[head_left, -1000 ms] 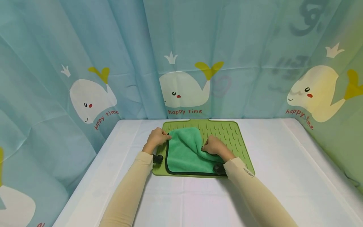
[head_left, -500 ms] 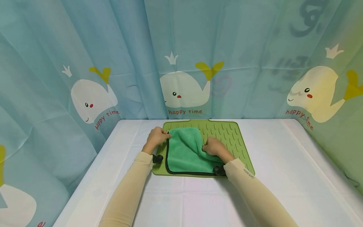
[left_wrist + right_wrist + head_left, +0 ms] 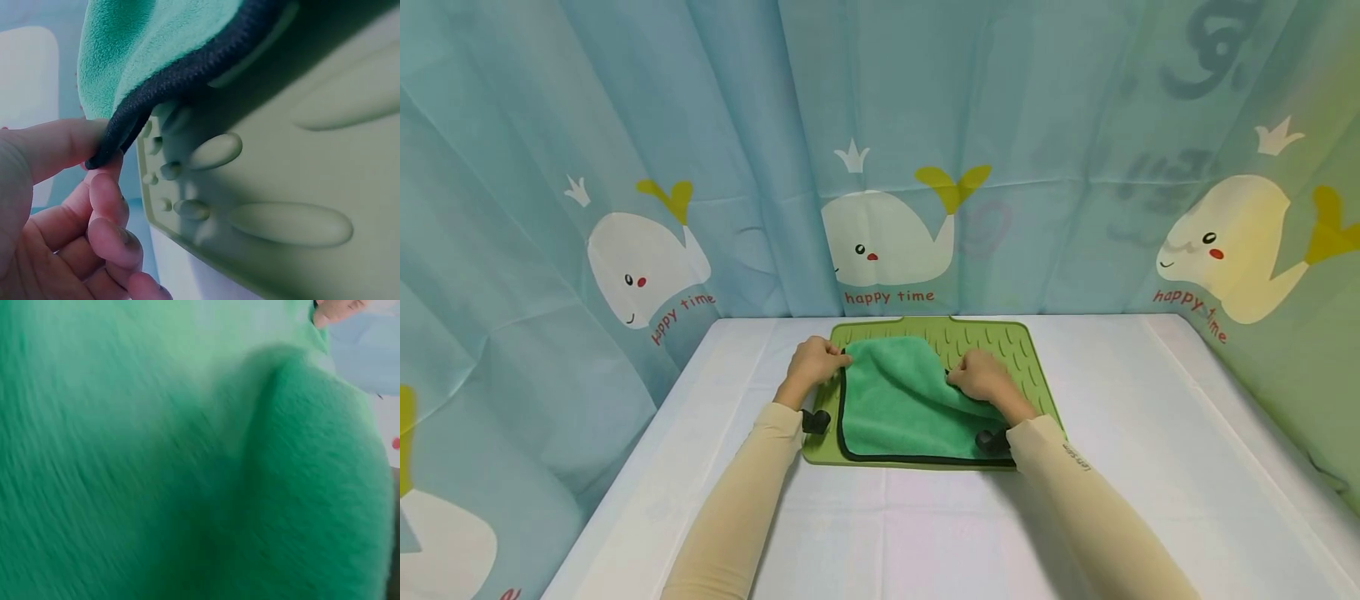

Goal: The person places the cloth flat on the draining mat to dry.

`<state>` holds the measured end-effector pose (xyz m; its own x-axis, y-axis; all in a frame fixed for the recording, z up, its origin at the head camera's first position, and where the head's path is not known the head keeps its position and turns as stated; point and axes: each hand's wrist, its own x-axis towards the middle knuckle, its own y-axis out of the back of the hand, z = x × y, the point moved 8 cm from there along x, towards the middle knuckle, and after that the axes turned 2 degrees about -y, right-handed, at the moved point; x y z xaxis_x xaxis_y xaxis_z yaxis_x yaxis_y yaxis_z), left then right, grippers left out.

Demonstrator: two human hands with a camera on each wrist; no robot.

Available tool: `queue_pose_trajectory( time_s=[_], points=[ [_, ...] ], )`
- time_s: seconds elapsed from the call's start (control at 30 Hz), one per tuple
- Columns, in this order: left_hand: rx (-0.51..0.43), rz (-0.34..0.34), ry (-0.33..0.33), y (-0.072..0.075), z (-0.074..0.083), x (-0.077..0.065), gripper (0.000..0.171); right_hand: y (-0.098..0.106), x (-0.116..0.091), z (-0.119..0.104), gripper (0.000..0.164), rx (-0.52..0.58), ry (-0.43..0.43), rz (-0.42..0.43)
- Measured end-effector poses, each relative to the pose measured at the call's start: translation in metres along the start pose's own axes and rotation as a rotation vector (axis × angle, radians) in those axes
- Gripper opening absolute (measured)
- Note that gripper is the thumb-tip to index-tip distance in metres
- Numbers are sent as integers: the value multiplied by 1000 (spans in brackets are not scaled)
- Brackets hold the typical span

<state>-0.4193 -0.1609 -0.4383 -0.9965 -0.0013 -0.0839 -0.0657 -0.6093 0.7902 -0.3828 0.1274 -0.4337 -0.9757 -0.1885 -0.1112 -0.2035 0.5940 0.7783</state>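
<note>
A green towel (image 3: 887, 408) with a dark edging lies on a green mat (image 3: 1000, 342), its far right part raised in a fold. At the towel's far left corner my left hand (image 3: 814, 362) pinches the black edge between thumb and forefinger; the left wrist view shows this corner lifted off the mat, the other fingers loosely curled below. My right hand (image 3: 983, 377) grips the towel's edge on the right side, its fingertips mostly hidden. Green towel cloth (image 3: 125, 456) fills most of the right wrist view, somewhat blurred.
The mat has raised oval bumps (image 3: 294, 224) and lies at the far edge of a table with a white cover (image 3: 880, 533). Behind it hangs a blue curtain (image 3: 1045, 100) printed with whales.
My right hand has moved to the right and slightly away, drawing the towel's edge along and spreading the fold. My left hand stays almost still at its corner.
</note>
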Motion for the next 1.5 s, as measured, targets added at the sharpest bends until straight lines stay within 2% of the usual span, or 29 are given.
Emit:
queue_pose_trajectory(
  time_s=[0.17,0.27,0.37,0.53,0.63,0.77,0.87,0.97,1.1,1.23,1.33,1.5],
  points=[
    [-21,23,-13,2,2,0,27,30,0,14,42,-14,-45,87],
    [-34,28,-19,3,3,0,26,44,-2,24,42,-24,-97,119],
    [-39,23,-13,2,2,1,29,50,-4,35,43,-32,-151,122],
    [-45,3,-7,-2,-1,1,46,41,-3,50,44,-55,-176,58],
    [-53,-10,-14,-3,-2,2,51,35,-1,55,44,-52,-153,10],
    [-54,-39,-29,-3,-1,5,55,33,5,58,38,2,-116,-22],
    [-74,-39,-37,0,1,10,60,33,11,59,42,47,-100,-48],
    [-106,-37,-13,3,2,15,63,31,17,59,49,60,-84,-81],
    [-134,-81,54,-2,-1,22,60,29,23,57,52,51,-71,-91],
    [-152,-128,83,-8,-2,27,55,27,27,58,54,75,-86,-68],
    [-172,-154,91,-10,0,30,51,25,28,58,55,89,-81,-84],
    [-137,-245,98,-15,7,26,47,25,28,55,41,82,-50,-114]
  ],
)
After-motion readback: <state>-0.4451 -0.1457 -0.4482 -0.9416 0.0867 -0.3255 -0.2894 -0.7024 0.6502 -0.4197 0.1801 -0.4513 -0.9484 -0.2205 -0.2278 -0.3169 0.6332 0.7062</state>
